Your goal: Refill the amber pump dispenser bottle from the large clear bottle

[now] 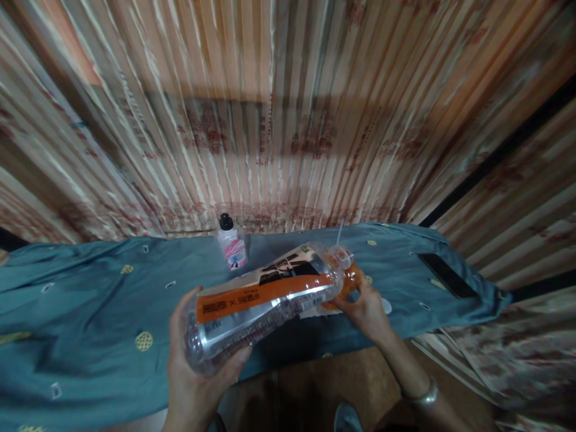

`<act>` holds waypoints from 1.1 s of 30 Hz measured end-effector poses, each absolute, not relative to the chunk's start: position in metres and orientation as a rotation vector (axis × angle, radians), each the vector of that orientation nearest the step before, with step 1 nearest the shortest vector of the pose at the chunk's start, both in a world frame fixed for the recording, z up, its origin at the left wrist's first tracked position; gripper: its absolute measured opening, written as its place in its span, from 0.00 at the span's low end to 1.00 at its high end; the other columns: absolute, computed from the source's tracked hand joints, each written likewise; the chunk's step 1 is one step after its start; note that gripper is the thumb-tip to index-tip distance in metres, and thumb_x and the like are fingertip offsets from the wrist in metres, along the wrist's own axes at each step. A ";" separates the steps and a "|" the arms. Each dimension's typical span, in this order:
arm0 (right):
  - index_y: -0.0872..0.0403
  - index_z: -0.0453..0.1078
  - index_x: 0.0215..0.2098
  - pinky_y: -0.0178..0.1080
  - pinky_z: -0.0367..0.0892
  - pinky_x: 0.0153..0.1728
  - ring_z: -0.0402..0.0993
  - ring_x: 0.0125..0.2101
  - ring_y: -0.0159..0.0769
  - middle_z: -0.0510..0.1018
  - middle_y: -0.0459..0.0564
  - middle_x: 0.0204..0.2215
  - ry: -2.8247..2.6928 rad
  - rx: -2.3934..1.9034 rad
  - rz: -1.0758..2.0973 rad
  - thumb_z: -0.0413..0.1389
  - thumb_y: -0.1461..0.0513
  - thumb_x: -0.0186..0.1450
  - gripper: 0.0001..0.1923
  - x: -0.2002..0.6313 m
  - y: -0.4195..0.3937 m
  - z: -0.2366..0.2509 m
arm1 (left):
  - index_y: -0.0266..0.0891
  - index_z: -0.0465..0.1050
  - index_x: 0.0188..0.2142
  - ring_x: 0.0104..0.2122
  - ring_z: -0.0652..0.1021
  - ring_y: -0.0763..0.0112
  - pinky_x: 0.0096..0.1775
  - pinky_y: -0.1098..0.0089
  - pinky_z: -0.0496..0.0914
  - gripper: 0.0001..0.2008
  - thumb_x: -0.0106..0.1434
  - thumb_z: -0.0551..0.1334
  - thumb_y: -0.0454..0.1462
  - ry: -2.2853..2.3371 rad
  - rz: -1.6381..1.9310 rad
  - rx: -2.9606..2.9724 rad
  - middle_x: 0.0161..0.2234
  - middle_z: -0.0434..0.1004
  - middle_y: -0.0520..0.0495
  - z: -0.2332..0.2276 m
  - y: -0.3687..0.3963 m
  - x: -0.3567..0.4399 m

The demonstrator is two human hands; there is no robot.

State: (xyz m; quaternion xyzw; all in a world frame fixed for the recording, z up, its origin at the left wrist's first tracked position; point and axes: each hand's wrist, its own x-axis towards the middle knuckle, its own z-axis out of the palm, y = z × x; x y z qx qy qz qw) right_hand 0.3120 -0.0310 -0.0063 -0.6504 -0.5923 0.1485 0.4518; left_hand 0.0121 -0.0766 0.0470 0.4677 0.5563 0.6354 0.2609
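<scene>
A large clear plastic bottle (265, 300) with an orange, white and black label lies tilted in the air, its uncapped-looking neck pointing to the upper right. My left hand (193, 366) is wrapped round its base. At the neck end, my right hand (366, 306) has its fingers closed on an orange see-through container (350, 281), partly hidden behind the bottle. A thin pale straw-like stick (340, 231) sticks up behind the bottle's neck. Just past my right hand, a small white round piece (386, 306) lies on the cloth.
A white bottle (234, 247) with a black cap and pink label stands toward the back of the teal cloth-covered table (99, 312). A dark phone (446, 275) lies at the right. Pleated curtains (270, 150) hang behind, and a shoe (347, 418) shows on the floor below.
</scene>
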 end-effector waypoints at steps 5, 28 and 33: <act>0.53 0.70 0.58 0.49 0.81 0.44 0.87 0.45 0.54 0.88 0.58 0.46 -1.469 -1.607 0.348 0.65 0.43 0.59 0.36 0.313 -0.030 -0.007 | 0.43 0.72 0.61 0.52 0.82 0.50 0.52 0.56 0.81 0.43 0.47 0.79 0.49 1.527 1.717 1.323 0.55 0.80 0.41 0.044 -0.076 0.010; 0.52 0.72 0.55 0.48 0.80 0.44 0.86 0.45 0.54 0.88 0.57 0.46 -1.461 -1.621 0.383 0.67 0.42 0.57 0.35 0.313 -0.032 -0.005 | 0.43 0.69 0.63 0.51 0.82 0.53 0.53 0.56 0.80 0.40 0.52 0.76 0.46 1.513 1.702 1.415 0.55 0.79 0.41 0.046 -0.077 0.010; 0.52 0.71 0.56 0.48 0.80 0.44 0.86 0.44 0.53 0.88 0.58 0.46 -1.455 -1.618 0.409 0.67 0.42 0.57 0.36 0.312 -0.033 -0.003 | 0.42 0.69 0.62 0.51 0.82 0.52 0.53 0.54 0.80 0.41 0.50 0.76 0.46 1.533 1.688 1.418 0.55 0.78 0.40 0.048 -0.077 0.009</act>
